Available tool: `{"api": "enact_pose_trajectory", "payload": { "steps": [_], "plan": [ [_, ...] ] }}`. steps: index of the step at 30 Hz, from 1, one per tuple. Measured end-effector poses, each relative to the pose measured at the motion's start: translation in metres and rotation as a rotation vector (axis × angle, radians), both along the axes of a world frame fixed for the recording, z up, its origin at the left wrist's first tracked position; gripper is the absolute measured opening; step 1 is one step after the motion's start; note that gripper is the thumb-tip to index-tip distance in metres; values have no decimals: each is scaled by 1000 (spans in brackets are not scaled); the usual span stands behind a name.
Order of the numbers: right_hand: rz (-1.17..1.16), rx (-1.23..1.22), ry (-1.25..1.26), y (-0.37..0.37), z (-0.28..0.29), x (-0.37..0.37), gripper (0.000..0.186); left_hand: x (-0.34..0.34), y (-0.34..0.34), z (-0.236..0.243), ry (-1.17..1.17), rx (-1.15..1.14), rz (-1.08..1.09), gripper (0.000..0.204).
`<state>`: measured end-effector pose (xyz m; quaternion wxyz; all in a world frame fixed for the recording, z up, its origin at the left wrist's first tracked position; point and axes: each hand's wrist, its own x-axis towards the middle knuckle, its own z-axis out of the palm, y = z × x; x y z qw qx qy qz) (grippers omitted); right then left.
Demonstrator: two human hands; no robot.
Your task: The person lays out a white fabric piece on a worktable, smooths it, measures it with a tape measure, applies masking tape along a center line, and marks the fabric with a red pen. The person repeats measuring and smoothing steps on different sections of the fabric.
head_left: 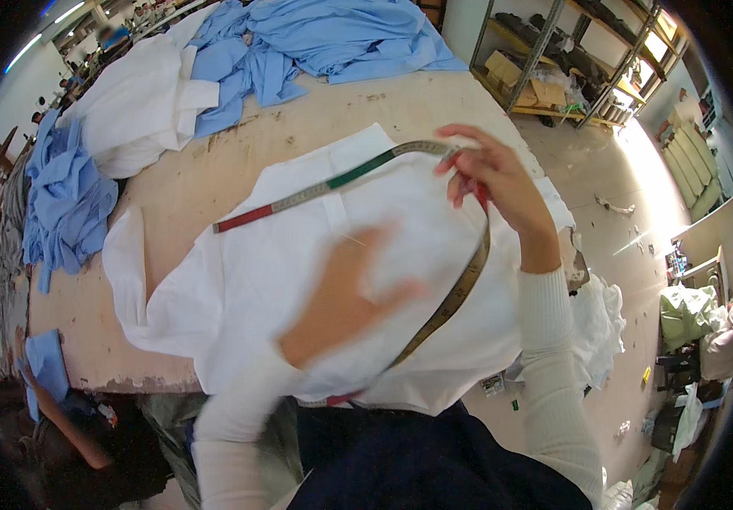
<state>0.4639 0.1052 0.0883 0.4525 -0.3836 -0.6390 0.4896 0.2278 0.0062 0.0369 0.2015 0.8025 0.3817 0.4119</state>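
Note:
A white shirt [256, 297] lies spread on the wooden table [392, 102]. A tape measure [298, 201] with coloured sections runs across its upper part, bends at my right hand [489, 178] and drops in a curve over the fabric to the table's near edge. My right hand has its fingers curled on the tape, some of them raised. My left hand [341, 297], blurred by motion, is over the middle of the shirt below the tape's straight stretch, thumb spread away from the fingers and holding nothing visible.
Blue garments [341, 38] and white ones [137, 115] are heaped at the back and left. A co-worker's arm [56, 408] is at lower left by folded blue cloth [46, 365]. Metal shelving [540, 59] stands beyond the floor aisle [613, 204] at right, with more cloth piles [685, 310].

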Motion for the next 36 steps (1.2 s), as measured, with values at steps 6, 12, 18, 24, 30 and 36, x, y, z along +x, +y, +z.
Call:
{"api": "enact_pose_trajectory", "payload": {
  "steps": [6, 12, 18, 24, 30, 36],
  "plan": [
    [-1248, 646, 335, -127, -11, 62, 31, 22, -105, -61, -28, -577, -399, 23],
    [-361, -348, -471, -268, -64, 82, 17, -131, -203, -17, -68, -1022, 5, 20],
    [-286, 32, -554, -203, -44, 68, 17, -108, -147, 11, 201, -306, 464, 26],
    [-434, 651, -815, -55, -77, 100, 18, -82, -84, -34, 625, -136, 491, 39],
    [-640, 640, -745, 9, -62, 85, 15, -65, -18, 4, 556, -260, 384, 32],
    [-105, 463, -973, 36, -79, 45, 20, -7, 53, -31, 446, 141, 97, 24]
  ]
}}
